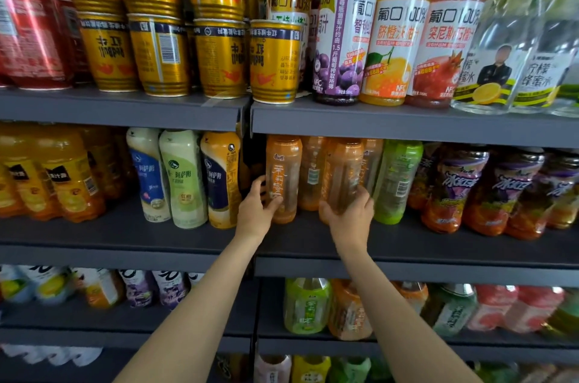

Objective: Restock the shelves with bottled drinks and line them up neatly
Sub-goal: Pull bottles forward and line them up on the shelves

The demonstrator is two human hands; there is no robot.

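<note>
Now we straighten the middle shelf [407, 252]: our left hand [255, 209] grips one orange tea bottle [283, 176], our right hand [351, 215] grips another [341, 176]; next, probably, nudge both flush with the green bottle [396, 182].

2 orange bottles [283, 179] upright, middle shelf [407, 245]

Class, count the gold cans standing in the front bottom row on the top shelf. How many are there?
4. From left: first gold can, second, third, and fourth at the shelf joint, beside the purple juice bottle. More are stacked above and may hide behind.
</note>
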